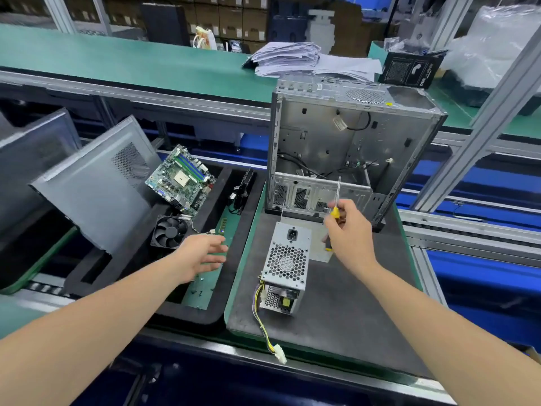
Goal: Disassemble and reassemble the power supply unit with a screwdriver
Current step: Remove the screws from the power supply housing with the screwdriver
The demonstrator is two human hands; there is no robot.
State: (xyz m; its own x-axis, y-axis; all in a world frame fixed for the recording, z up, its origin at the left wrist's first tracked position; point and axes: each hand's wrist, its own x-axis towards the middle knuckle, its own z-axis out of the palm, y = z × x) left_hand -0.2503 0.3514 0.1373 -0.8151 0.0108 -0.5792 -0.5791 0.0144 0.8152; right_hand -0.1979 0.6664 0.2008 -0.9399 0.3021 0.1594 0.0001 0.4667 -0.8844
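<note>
Nearest, a white plug [280, 357] on a bundle of yellow and black wires hangs over the front edge of the dark mat [336, 306] that covers the tabletop. The wires run back to the power supply unit [285, 269], which stands on the mat with its honeycomb grille and socket facing up. A flat metal plate [319, 244] lies just beside it on the right. The left hand [202, 254] reaches out to the left of the unit, over a black foam tray [187, 319]. Its fingers [218, 249] are straight and slightly apart and hold nothing; whether they touch the tray's green floor cannot be told. The right hand [348, 230] hovers above the plate with its fingers curled round the yellow-handled screwdriver [335, 213], whose shaft points upward. The hand partly hides the plate's far corner. Further back in the tray lie a black fan [170, 231] and a green motherboard [180, 180], with a grey side panel [93, 186] leaning to their left. Behind the right hand the opened computer case [351, 148] stands on the mat, loose cables inside it. Beyond it, a stack of papers [289, 58] rests on a green shelf.
</note>
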